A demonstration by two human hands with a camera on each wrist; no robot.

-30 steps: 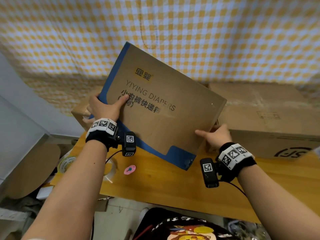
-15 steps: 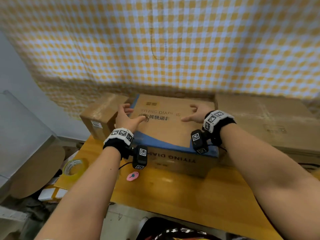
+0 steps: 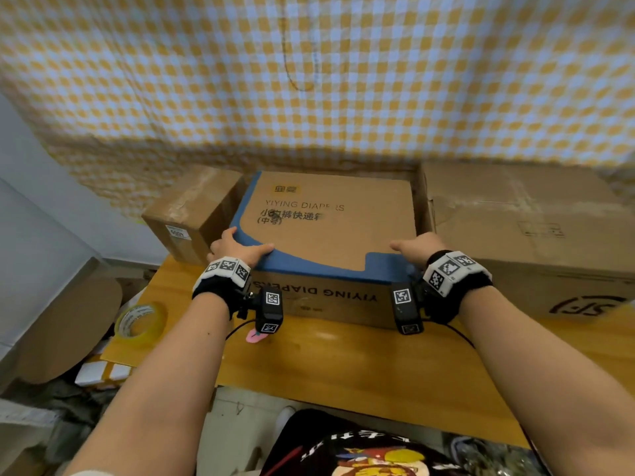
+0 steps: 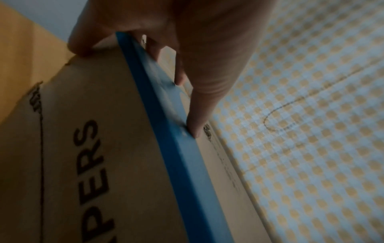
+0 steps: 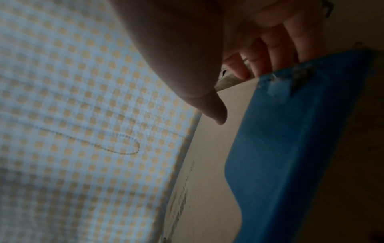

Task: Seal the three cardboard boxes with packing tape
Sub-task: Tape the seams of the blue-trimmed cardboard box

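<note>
Gripping the diaper box [image 3: 330, 235] at its near top corners, your left hand [image 3: 237, 249] and right hand [image 3: 417, 247] each curl over its blue edge.

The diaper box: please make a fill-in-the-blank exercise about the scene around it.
1. The diaper box has a ____ border.
2. The roll of tape lies to the box's ____ side.
3. Both hands, left and right, grip the box's near ____.
4. The curtain behind is yellow and ____ checked.

Answers: blue; left; corners; white
</note>
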